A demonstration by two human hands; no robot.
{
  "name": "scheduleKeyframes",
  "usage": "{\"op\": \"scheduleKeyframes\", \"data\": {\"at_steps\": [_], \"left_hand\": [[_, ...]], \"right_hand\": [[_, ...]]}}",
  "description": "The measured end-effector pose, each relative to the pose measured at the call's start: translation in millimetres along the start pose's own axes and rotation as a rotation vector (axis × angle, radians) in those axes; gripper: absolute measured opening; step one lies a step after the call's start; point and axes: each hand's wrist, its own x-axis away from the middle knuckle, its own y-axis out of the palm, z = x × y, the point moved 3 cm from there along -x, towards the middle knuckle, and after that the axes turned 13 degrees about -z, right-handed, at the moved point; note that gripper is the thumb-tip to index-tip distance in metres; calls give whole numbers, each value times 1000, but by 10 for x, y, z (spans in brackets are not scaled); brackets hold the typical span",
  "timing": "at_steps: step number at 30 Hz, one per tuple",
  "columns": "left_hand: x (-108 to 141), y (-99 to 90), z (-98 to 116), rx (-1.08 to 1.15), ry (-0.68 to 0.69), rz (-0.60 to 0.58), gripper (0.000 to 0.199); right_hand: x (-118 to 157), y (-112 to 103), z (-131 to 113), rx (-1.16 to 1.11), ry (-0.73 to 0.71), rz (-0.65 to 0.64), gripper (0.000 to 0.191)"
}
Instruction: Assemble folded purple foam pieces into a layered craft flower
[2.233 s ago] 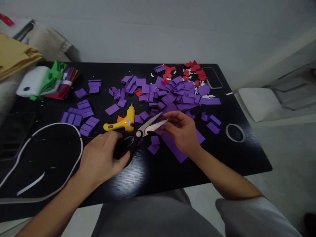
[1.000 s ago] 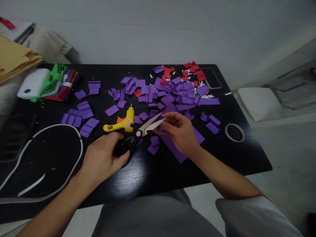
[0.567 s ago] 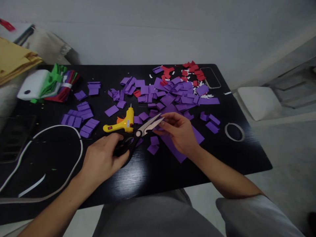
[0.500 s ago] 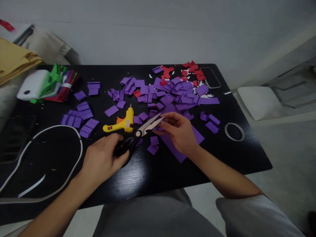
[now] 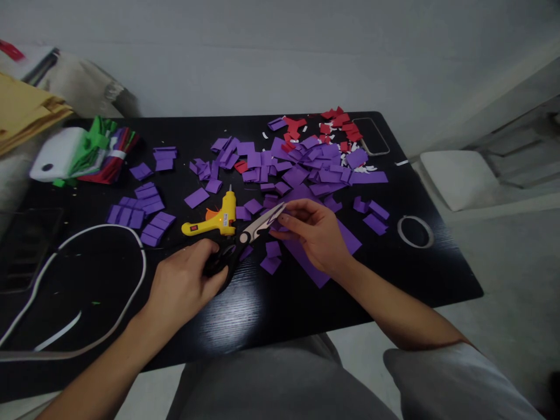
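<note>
My left hand (image 5: 186, 274) is closed around the black handles of a pair of scissors (image 5: 256, 227), whose blades point up and right, slightly apart. Purple shows between the blades near their tips. Close to those tips, my right hand (image 5: 317, 236) pinches a small piece of purple paper (image 5: 275, 226), mostly hidden by its fingers and the blades. Beneath the right hand lies a larger purple sheet (image 5: 317, 271) on the black table (image 5: 280, 309). A yellow glue gun (image 5: 214, 220) lies just beyond the left hand.
Cut purple pieces (image 5: 306, 160) cover the middle of the table, with red scraps (image 5: 339, 122) behind. At left lie a white cable loop (image 5: 142, 256), folded purple pieces (image 5: 126, 213) and bundled coloured strips (image 5: 105, 151). A tape ring (image 5: 415, 232) is at right; a wall stands behind.
The scissor blades have come closer together, and purple now shows between them. Both hands stay nearly in place. The whole view has shifted very slightly.
</note>
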Motion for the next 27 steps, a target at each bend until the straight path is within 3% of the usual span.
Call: {"op": "scheduleKeyframes", "data": {"at_steps": [5, 9, 11, 16, 22, 27], "left_hand": [[2, -52, 8, 69, 0, 44, 13], [12, -121, -32, 112, -103, 164, 22], [18, -135, -56, 137, -153, 151, 26], [94, -125, -111, 156, -81, 5, 19], [214, -13, -193, 78, 57, -289, 23], [184, 51, -154, 66, 76, -432, 22]], "right_hand": [[0, -11, 1, 20, 9, 21, 30], [-6, -11, -23, 1, 6, 31, 32], [-11, -12, -42, -13, 10, 21, 32], [-17, -40, -108, -39, -26, 3, 27], [-17, -72, -157, -19, -82, 1, 18], [-27, -49, -112, -77, 8, -71, 18]]}}
